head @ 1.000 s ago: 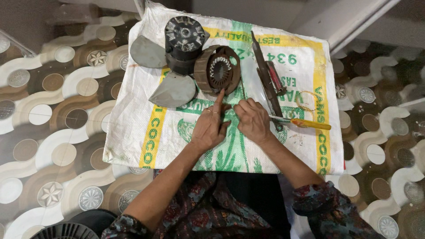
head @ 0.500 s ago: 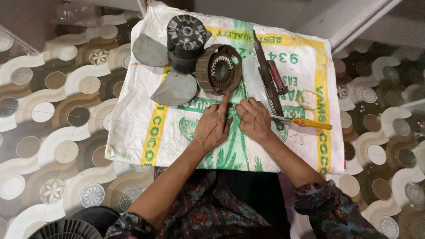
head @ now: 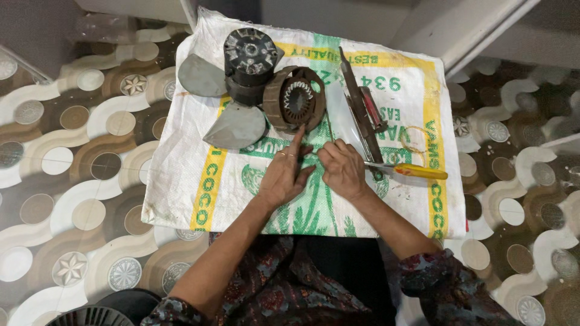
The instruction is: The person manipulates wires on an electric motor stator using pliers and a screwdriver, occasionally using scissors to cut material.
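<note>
My left hand (head: pixel 285 174) and my right hand (head: pixel 343 169) meet over the middle of a white woven sack (head: pixel 187 181). My right hand pinches a thin wire (head: pixel 331 129) that sticks up from its fingertips. My left index finger stretches out and its tip reaches the lower rim of a brown stator ring (head: pixel 275 99) with a toothed core. The left thumb lies against my right hand; whether it grips anything is hidden. Just left of the ring stands a dark fan motor (head: pixel 249 57) with grey blades (head: pixel 235 125).
Right of my hands lie a long dark metal tool (head: pixel 357 105), a red-handled tool (head: pixel 374 110), a yellow-handled screwdriver (head: pixel 418 172) and a thin pale ring (head: pixel 403 134). The sack rests on a patterned brown and white floor (head: pixel 72 181). A round black grille (head: pixel 90 315) shows at bottom left.
Both hands stay pressed together in nearly the same spot, with the left index finger still at the stator ring. Only the view has shifted slightly.
</note>
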